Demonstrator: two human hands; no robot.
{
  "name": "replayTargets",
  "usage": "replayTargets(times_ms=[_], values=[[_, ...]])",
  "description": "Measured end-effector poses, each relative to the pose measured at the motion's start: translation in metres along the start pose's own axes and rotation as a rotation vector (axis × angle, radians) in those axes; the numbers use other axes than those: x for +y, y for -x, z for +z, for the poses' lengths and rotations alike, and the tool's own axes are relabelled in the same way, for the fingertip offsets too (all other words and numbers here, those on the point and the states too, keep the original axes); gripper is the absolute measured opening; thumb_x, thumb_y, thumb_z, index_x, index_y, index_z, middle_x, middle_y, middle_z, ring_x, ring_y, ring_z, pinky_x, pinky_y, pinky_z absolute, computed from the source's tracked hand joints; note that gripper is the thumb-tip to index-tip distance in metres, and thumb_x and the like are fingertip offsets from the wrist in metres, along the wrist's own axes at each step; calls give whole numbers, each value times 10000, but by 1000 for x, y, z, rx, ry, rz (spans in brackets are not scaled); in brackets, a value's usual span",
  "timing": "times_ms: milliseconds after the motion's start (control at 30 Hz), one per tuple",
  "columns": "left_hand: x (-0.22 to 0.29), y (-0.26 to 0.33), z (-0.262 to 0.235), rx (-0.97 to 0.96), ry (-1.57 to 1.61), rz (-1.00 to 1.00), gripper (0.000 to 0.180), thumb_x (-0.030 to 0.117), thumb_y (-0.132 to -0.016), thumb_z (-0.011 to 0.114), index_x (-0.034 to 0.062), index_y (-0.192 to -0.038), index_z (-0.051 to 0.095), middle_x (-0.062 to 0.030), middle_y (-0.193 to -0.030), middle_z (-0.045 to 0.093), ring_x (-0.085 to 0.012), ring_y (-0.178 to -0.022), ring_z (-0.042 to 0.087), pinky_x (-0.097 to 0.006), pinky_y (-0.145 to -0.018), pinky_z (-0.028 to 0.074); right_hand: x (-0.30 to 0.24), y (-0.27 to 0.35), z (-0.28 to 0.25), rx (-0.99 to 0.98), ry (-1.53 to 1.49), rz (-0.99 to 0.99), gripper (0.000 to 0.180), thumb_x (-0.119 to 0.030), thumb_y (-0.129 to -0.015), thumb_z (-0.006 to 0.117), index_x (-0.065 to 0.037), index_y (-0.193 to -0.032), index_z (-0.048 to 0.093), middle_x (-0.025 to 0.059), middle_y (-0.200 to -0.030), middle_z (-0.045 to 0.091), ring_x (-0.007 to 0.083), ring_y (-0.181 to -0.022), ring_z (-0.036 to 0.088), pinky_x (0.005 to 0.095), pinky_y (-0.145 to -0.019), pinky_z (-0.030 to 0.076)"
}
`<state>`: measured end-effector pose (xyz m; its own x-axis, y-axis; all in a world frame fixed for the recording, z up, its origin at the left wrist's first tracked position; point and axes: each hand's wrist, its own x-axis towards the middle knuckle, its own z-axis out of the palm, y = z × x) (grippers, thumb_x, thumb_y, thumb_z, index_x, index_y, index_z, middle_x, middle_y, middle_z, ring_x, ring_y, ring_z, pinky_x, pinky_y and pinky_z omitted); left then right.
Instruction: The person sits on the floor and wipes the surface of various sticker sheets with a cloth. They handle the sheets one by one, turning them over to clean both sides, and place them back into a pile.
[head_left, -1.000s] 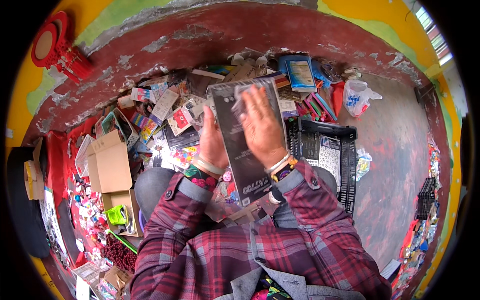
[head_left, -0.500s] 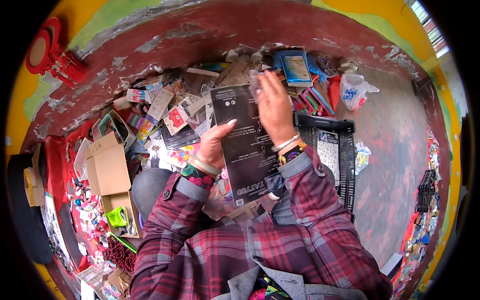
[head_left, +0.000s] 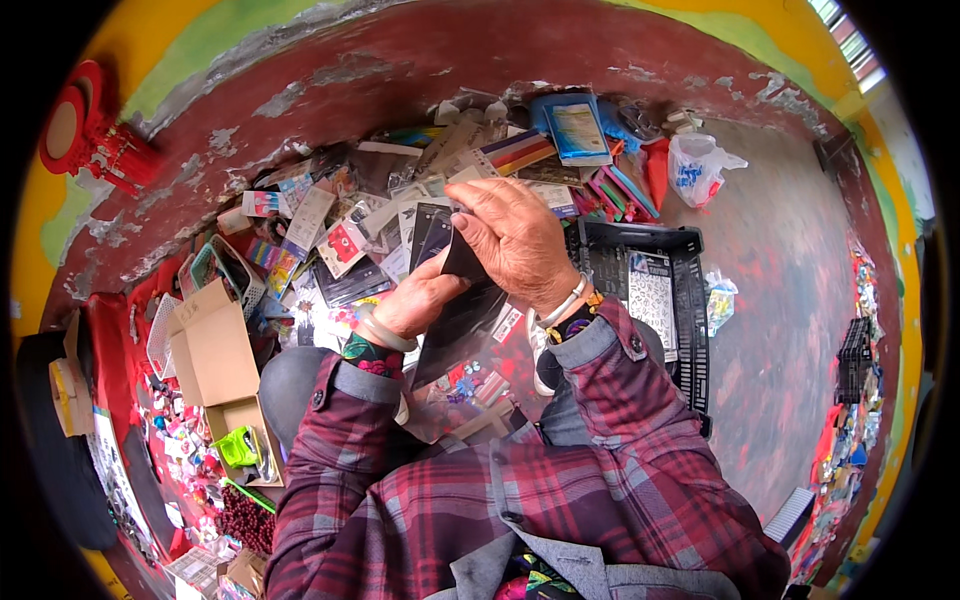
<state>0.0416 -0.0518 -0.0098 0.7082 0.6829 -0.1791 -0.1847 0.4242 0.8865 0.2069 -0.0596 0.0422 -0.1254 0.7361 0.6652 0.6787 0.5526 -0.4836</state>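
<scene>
In front of my lap I hold a black printed sheet (head_left: 450,340), tilted so its face is seen at a steep slant. My left hand (head_left: 412,303) is closed on its left edge, with the thumb across the front. My right hand (head_left: 525,245) is closed at the sheet's upper end, thumb and fingers pinching it; the fingertips are partly hidden. To the right stands a black plastic crate (head_left: 690,290), with a white patterned sheet (head_left: 652,305) lying inside it.
Packaged cards and sheets (head_left: 345,245) lie heaped along the wall. Left of my knee stands an open cardboard box (head_left: 215,340) holding a green item. A blue package (head_left: 577,133) tops the pile, near a white plastic bag (head_left: 698,165). Small goods line the right wall.
The black sheet has turned from facing me to a steep slant. My right hand has come down and left, from held flat over the sheet to gripping its upper end.
</scene>
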Motion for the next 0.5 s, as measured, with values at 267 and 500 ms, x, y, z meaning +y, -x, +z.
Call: replayTargets(times_ms=[267, 500], values=[[6, 7, 8, 19, -91, -22, 397, 28, -815, 518, -6, -1211, 536, -55, -1125, 593, -150, -1061, 522, -275, -961, 371, 17, -4, -8, 162, 158, 36, 270, -284, -891, 562, -93, -701, 588, 40, -611, 563, 252, -635, 562, 378, -649, 371], [2, 11, -11, 164, 174, 22, 165, 8, -791, 563, -33, -931, 639, -99, -955, 651, -218, -870, 634, -316, -780, 508, 45, 0, -21, 95, 177, 337, 396, -351, -926, 497, -65, -666, 584, 134, -610, 582, 359, -615, 569, 439, -557, 400]])
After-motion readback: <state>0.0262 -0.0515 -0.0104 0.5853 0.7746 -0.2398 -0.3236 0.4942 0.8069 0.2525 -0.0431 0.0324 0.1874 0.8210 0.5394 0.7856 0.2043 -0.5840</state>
